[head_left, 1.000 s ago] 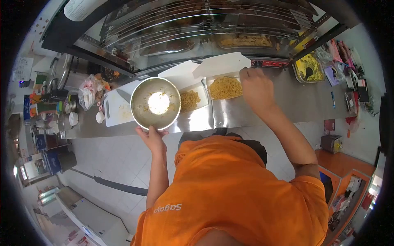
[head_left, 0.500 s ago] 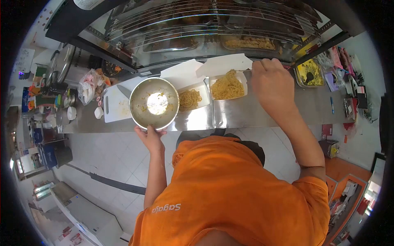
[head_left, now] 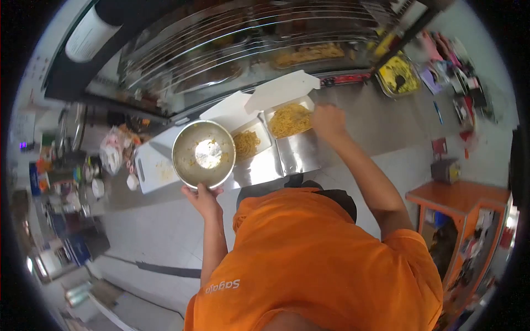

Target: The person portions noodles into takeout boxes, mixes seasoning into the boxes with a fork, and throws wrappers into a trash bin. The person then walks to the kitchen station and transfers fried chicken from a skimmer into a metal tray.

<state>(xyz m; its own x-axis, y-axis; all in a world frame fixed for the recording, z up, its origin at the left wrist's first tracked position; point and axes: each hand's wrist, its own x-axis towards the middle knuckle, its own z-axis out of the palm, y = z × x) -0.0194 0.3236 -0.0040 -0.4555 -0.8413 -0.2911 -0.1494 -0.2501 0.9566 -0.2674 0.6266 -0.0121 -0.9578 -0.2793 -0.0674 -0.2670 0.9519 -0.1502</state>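
My left hand (head_left: 205, 200) grips the near rim of a round metal bowl (head_left: 203, 155), which has food bits on its inside. At the right edge of the right-hand white box (head_left: 304, 101) is my right hand (head_left: 329, 119), its fingers curled; what they hold, if anything, is hidden. Yellow noodles (head_left: 290, 120) fill this box. A second open white box (head_left: 264, 138), to its left, has a smaller heap of noodles (head_left: 246, 144) and is partly covered by the bowl.
Left of the bowl lie a white cutting board (head_left: 153, 167) with a knife and a plastic bag (head_left: 112, 150). Behind the steel counter (head_left: 375, 124) stands a glass display case with wire racks. A tray of yellow food (head_left: 398, 80) sits at the back right.
The view has tilted and turned. My right hand has come down from above the right-hand box's edge to beside its noodles. My left hand still holds the bowl.
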